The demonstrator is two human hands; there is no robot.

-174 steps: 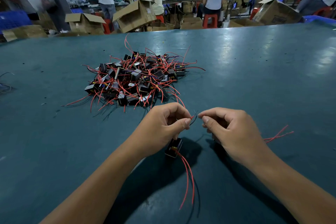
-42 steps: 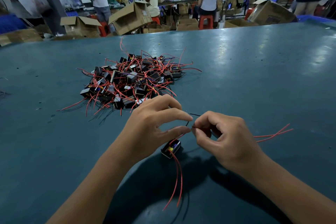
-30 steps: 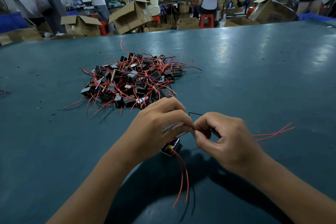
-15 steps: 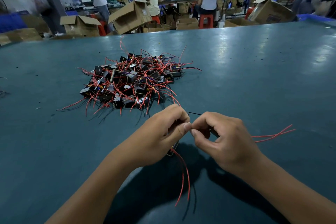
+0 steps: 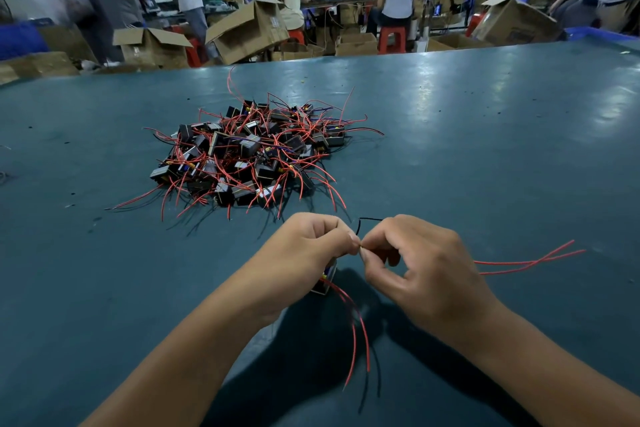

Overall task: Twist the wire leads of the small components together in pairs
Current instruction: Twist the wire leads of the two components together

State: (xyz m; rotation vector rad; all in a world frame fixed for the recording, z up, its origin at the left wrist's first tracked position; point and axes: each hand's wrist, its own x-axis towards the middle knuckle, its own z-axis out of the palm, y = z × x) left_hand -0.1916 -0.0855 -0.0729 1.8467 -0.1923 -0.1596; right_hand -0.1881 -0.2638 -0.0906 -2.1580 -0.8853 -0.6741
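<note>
The left hand [image 5: 304, 250] and the right hand [image 5: 415, 260] are meeting fingertip to fingertip low over the desk [image 5: 485, 156], near the 6 o'clock side of the view, both with fingers curled in and pinching thin leads at the spot where thumb and forefinger tips are touching. A short black lead [image 5: 363, 221] is arching up from that pinch at about 12 o'clock of the fingertips. A small dark component [image 5: 327, 279] is showing under the left hand, partly hidden by the palm, at about 5 o'clock of the knuckles; whether it is hanging or resting on the desk cannot be told. Two red leads [image 5: 356, 333] are running down from it toward 6 o'clock, ending loose above the dark shadow of the arms. Another pair of red leads [image 5: 530, 260] is sticking out from behind the right hand toward 3 o'clock, lying close together and crossing near their ends; the part they belong to is hidden by the hand. A pile [image 5: 249, 152] of more dark components with tangled red leads is lying on the desk at 11 o'clock of the hands, well apart from them. Beyond the far edge of the desk, at 12 o'clock, cardboard boxes [image 5: 249, 31] are standing open and people are sitting and standing at other benches, blurred
</note>
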